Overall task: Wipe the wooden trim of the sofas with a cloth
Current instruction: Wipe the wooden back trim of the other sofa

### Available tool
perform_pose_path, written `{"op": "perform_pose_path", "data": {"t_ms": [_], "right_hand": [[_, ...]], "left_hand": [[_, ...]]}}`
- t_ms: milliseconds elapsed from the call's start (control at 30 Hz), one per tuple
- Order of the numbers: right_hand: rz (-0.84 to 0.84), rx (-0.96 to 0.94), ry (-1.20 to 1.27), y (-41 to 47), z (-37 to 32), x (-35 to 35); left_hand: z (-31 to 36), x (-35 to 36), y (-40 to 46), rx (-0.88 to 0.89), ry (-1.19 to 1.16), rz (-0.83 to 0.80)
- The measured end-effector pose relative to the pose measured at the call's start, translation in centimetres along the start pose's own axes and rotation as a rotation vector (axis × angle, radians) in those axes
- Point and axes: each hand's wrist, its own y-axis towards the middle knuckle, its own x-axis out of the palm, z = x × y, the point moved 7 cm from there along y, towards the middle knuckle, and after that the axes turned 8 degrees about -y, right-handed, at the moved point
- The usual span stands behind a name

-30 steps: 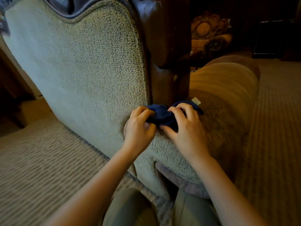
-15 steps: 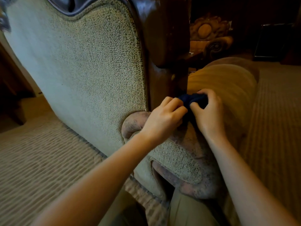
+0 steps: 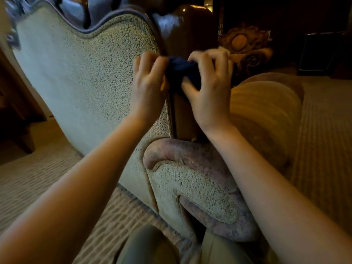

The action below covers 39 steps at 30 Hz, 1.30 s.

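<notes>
A dark blue cloth [image 3: 181,70] is bunched against the dark wooden post [image 3: 188,37] of the sofa's trim, about halfway up it. My left hand [image 3: 147,84] pinches the cloth's left side with curled fingers. My right hand [image 3: 207,82] grips its right side, thumb below and fingers over the top. Both hands are slightly blurred. The carved wooden top rail [image 3: 80,18] runs along the sofa's back, above the speckled green upholstery [image 3: 85,79].
The sofa's rolled arm [image 3: 190,168] bulges below my wrists, with a tan cushion [image 3: 266,111] to its right. Striped carpet [image 3: 38,178] lies on both sides. A carved wooden piece [image 3: 245,44] and a dark box [image 3: 322,52] stand behind. My knees [image 3: 152,246] are at the bottom.
Both hands have lifted the cloth from the base of the wooden post, near the arm, up to about mid-height on it. The view has tilted upward.
</notes>
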Motion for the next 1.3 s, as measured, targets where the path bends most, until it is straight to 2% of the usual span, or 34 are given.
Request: {"op": "perform_pose_path", "data": {"t_ms": [67, 133, 267, 333, 400, 467, 600, 700, 833, 933, 1067, 1200, 1300], "right_hand": [[-0.084, -0.023, -0.079, -3.3, 0.6, 1.1], [-0.180, -0.017, -0.165, -7.2, 1.5, 1.7], [-0.344, 0.096, -0.287, -11.7, 2.4, 1.9], [-0.372, 0.175, -0.240, -12.0, 2.8, 1.8], [-0.345, 0.310, -0.059, -11.7, 3.8, 1.5], [-0.226, 0.456, 0.116, -10.7, 4.9, 0.3], [0.022, 0.681, 0.376, -5.4, 5.9, -1.0], [0.120, 0.648, 0.494, 1.0, 5.6, -1.2], [0.149, 0.611, 0.610, 7.8, 5.2, -1.2], [-0.030, 0.785, 0.680, 11.8, 4.6, 2.0], [-0.255, 0.902, 0.479, 13.9, 4.7, 5.4], [-0.229, 1.052, 0.449, 12.3, 6.2, 4.2], [-0.157, 1.320, 0.406, 7.6, 6.4, 2.6]], "left_hand": [[-0.4, 0.9, -3.4, -0.060, -0.032, -0.019], [-0.6, 2.0, -7.6, -0.070, -0.062, -0.103], [-0.6, 3.8, -14.4, -0.101, -0.155, -0.369], [-0.4, 3.6, -15.3, -0.176, -0.208, -0.413], [0.3, 2.9, -14.3, -0.174, -0.245, -0.396], [2.0, 2.1, -12.2, -0.075, -0.274, -0.336], [5.2, 1.4, -4.6, 0.099, -0.306, -0.114], [6.3, 1.3, 1.5, 0.243, -0.140, -0.007], [5.3, 0.0, 8.7, 0.225, 0.139, 0.044], [4.3, 0.8, 14.2, 0.186, 0.178, -0.152], [3.2, 1.3, 19.1, 0.030, -0.032, -0.423], [0.5, 1.7, 20.4, -0.125, -0.048, -0.639], [-0.1, 2.2, 20.2, -0.133, -0.015, -0.815]]}}
